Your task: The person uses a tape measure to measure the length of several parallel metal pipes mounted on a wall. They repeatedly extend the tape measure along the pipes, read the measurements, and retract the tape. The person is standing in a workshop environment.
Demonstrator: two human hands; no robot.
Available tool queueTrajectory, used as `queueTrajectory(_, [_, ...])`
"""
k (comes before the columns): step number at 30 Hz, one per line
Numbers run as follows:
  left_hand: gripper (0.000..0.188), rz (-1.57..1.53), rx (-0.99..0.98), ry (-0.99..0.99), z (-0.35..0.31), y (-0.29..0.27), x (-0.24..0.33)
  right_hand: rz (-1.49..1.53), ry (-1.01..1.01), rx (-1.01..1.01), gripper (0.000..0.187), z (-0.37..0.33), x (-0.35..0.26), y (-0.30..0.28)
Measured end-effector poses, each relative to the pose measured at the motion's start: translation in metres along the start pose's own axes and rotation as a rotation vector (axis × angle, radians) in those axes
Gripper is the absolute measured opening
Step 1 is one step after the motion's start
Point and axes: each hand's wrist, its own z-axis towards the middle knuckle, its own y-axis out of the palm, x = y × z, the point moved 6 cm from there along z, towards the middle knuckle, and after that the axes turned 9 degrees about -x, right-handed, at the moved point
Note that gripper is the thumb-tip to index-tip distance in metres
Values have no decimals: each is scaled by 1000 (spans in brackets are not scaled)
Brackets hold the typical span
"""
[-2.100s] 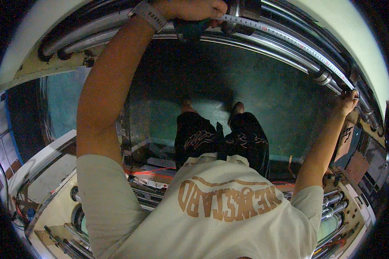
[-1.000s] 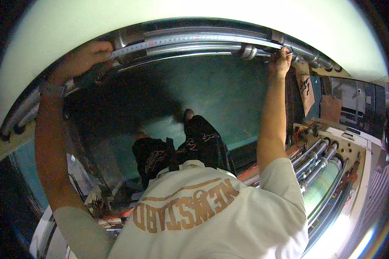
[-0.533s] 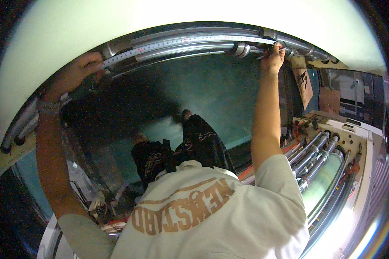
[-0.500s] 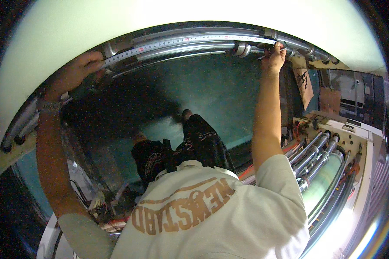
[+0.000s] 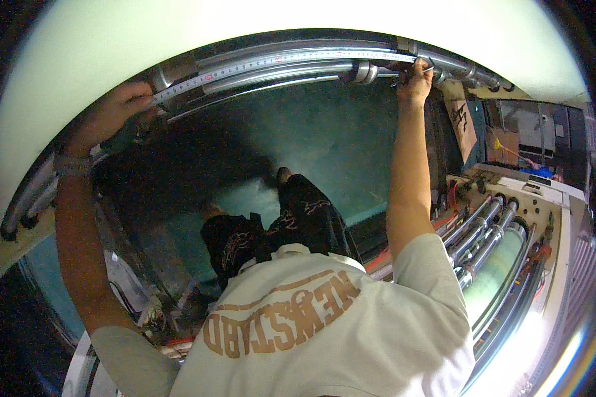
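A white tape measure point(image 5: 245, 67) is stretched along the shiny metal shafts point(image 5: 298, 71) at the far side, spanning the distance between my two hands. At its left end my left hand point(image 5: 116, 114) is closed, fingertips pinching the tape next to the shaft's end; the tape's case cannot be seen. My right hand point(image 5: 414, 85) is raised with its fingers closed on the tape's right end, beside a metal collar point(image 5: 367, 71). A short, thin, silvery piece sticks out by the right fingertips, too small to name.
A pale, curved machine cover point(image 5: 258, 14) overhangs the shafts. Below lies a greenish floor point(image 5: 338, 132) with a dark shadow. To the right are a brown cardboard piece point(image 5: 463, 129), a machine with rollers point(image 5: 493, 231) and red cables, and a blue thing point(image 5: 541, 173).
Both hands keep their hold on the stretched tape, and the view shifts slightly. A yellow thing and a blue thing now show at the far right.
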Motion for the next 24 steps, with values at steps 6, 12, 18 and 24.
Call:
queueTrajectory(6, [17,200,24,-48,1,-4,3,48,-79,-86,14,-5,-9,15])
queueTrajectory(12, [16,143,-12,162,1,1,9,-8,-49,39,10,4,5,-5])
queueTrajectory(18, [19,111,22,249,10,3,-25,-135,36,-71,11,23,20,-28])
queueTrajectory(24, [22,70,-30,170,16,5,-32,-109,11,-83,16,10,5,-9])
